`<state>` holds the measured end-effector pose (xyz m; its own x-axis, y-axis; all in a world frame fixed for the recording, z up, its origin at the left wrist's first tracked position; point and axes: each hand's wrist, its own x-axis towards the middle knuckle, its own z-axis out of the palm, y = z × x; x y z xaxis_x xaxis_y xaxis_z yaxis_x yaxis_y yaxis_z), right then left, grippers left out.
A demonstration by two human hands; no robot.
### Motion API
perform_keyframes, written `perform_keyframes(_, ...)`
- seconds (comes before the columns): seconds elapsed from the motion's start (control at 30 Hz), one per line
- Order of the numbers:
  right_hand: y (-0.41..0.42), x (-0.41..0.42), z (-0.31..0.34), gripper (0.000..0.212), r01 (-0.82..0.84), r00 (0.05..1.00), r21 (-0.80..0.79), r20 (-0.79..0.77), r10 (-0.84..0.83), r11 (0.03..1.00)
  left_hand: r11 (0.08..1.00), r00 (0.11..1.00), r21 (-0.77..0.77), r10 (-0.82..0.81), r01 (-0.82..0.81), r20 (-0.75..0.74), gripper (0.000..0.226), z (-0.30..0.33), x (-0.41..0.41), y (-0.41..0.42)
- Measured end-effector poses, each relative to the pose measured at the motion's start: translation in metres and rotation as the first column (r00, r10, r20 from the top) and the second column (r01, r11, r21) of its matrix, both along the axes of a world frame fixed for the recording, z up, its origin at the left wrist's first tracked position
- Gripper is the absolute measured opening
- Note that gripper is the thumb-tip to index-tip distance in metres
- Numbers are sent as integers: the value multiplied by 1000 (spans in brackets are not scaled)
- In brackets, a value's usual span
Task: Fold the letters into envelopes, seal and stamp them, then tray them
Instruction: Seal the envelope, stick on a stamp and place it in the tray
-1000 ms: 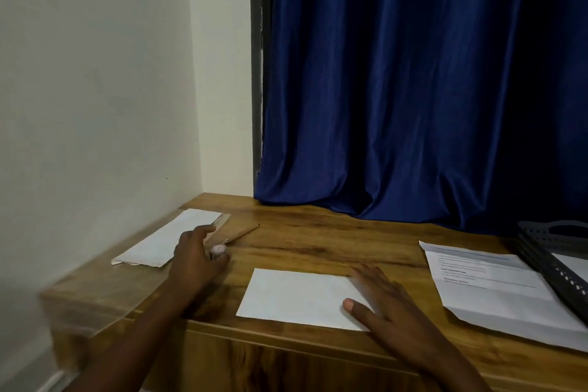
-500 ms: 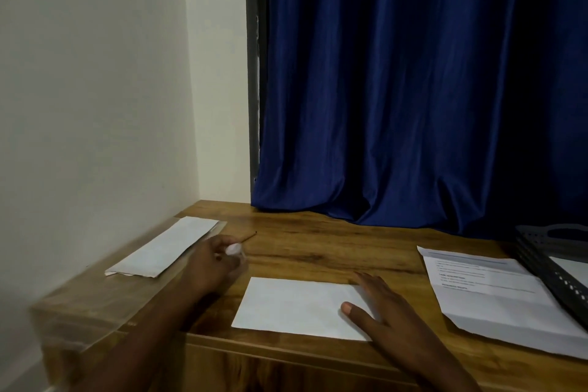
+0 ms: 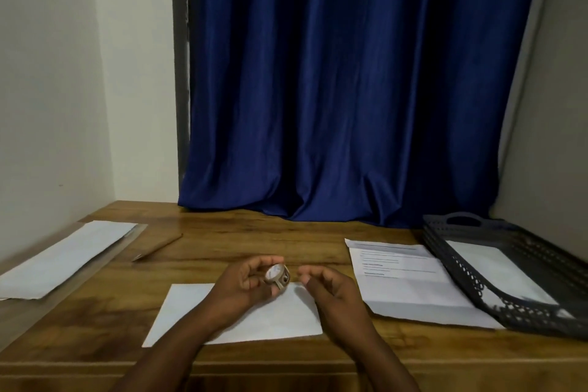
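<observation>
A blue curtain (image 3: 350,89) is seen hanging across the far side, flanked by pale walls (image 3: 47,73), above a wooden desk (image 3: 254,239). A dark perforated tray (image 3: 525,305) is set at the right edge with an envelope (image 3: 496,274) lying in it; beside it, printed letters (image 3: 407,283) are stacked. A white envelope (image 3: 241,318) lies at the near centre, more white paper (image 3: 63,258) at the far left, and a brown envelope (image 3: 157,247) just beyond it. Compared with a second ago, both hands are lifted off the desk and brought together over the centre envelope. The left hand (image 3: 245,283), earlier reaching left, is now curled round a small tape roll (image 3: 277,275). The right hand (image 3: 331,289), earlier flat on the envelope, is raised with fingers loosely curled, holding nothing.
</observation>
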<state>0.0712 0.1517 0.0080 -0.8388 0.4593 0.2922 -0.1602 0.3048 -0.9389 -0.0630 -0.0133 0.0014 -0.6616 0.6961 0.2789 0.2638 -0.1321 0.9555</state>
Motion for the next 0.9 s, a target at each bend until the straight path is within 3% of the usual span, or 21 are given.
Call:
perform_keyframes(0.43,3,-3,-8,16,-58,998,52,-11,58,997,993,988,-90,-86,75,-130,56,-6,4,-2)
perform_keyframes(0.9,4,-3,-10,10,5,1000,74,-10,-5,997,995,987,-98,-33,18,-160,48,-3,9,-1)
